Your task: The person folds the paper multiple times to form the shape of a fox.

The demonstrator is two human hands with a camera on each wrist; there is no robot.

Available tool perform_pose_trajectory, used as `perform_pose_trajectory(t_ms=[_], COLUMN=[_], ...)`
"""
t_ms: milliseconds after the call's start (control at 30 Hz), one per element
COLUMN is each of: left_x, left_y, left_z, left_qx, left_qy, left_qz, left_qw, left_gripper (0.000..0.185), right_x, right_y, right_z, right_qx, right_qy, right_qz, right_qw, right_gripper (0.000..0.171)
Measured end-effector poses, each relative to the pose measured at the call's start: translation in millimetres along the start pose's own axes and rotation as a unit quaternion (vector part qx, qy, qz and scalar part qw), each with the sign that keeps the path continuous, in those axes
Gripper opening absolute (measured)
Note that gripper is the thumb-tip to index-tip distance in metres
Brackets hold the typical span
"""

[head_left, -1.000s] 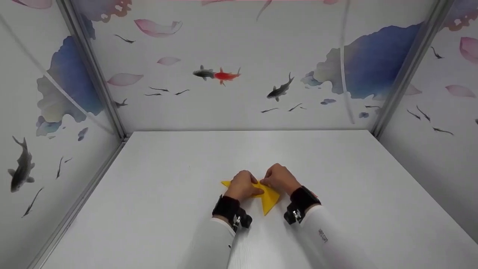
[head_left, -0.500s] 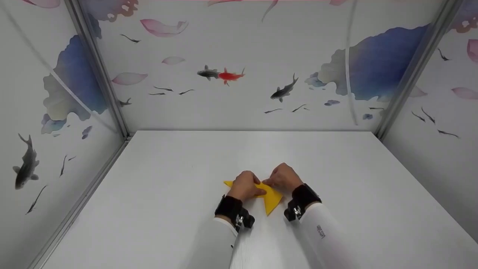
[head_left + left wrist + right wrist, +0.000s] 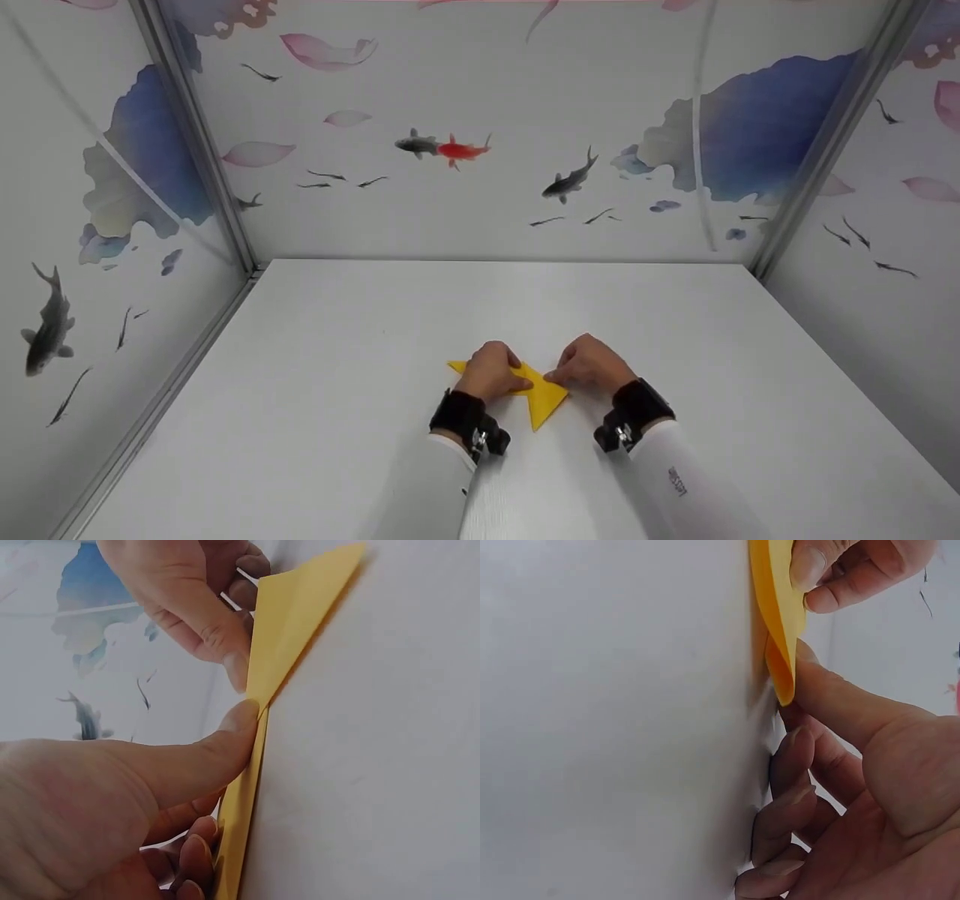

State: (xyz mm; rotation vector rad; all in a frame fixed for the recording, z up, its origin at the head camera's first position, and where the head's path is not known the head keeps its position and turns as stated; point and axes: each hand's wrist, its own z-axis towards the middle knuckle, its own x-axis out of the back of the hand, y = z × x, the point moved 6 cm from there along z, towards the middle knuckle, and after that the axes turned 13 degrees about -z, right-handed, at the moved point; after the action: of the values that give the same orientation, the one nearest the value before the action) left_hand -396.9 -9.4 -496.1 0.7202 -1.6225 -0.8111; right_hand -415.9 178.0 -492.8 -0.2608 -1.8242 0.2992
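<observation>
A yellow folded sheet of paper [image 3: 544,395] is on the white counter [image 3: 345,330], a little below the middle of the frame. Its narrow part points to the left, and its wide triangular flap [image 3: 289,619] opens toward the bottom and the right.

The left hand [image 3: 487,373] holds the paper at the waist, where the narrow part meets the flap. The thumb lies over it and the other fingers are curled behind, so there is almost no gap. I judge that this grip serves as an anchor, so the sheet does not slip or turn.

The right hand [image 3: 598,366] is at the upper right edge of the flap. Its thumb and bent index finger seem to pinch this edge lightly, and the other fingers are curled near the counter. How hard it presses, I cannot tell. Probably it works on the edge while the left hand keeps the sheet steady.

In the right wrist view, the paper's end shows a rounded fold [image 3: 781,679], so the layers there do not look fully flat.

About room: the rear edge of the counter [image 3: 487,261] is well apart from both hands, and the left wall [image 3: 45,165] and right wall [image 3: 892,330] are far too. The hands have wide space sideways; between them the gap is small.
</observation>
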Motion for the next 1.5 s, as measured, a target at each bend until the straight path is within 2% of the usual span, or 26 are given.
perform_pose_trajectory(t_ms=[233,533,800,1033,1200,1367,1500], left_x=[1.8,0.0,-0.7,-0.7,-0.6,0.4,0.9], left_y=[0.3,-3.0,-3.2,-1.9,-3.9,-4.3,-2.0], left_z=[2.1,4.8,3.5,3.6,3.7,2.3,1.5], left_qx=[-0.003,-0.014,-0.022,-0.023,-0.028,-0.037,-0.033], left_qy=[-0.013,-0.031,-0.025,-0.032,-0.039,-0.039,-0.037], left_qz=[0.003,-0.01,-0.002,-0.004,-0.003,0.0,0.006], left_qw=[0.9999,0.9994,0.9994,0.9992,0.9988,0.9986,0.9987], left_gripper=[0.038,0.043,0.045,0.046,0.047,0.048,0.049], right_x=[2,-2,-6,-8,-8,-9,-7], right_y=[10,12,2,-8,-19,-27,-24], right_z=[-5,-12,-12,-3,4,7,5], right_qx=[0.006,-0.017,-0.014,-0.033,-0.047,-0.033,-0.012], right_qy=[-0.016,-0.023,0.004,0.022,0.033,0.044,0.05], right_qz=[-0.008,0.025,0.031,0.063,0.067,0.069,0.065], right_qw=[1.0,0.999,0.999,0.997,0.996,0.996,0.997], right_gripper=[0.032,0.041,0.036,0.03,0.031,0.031,0.027])
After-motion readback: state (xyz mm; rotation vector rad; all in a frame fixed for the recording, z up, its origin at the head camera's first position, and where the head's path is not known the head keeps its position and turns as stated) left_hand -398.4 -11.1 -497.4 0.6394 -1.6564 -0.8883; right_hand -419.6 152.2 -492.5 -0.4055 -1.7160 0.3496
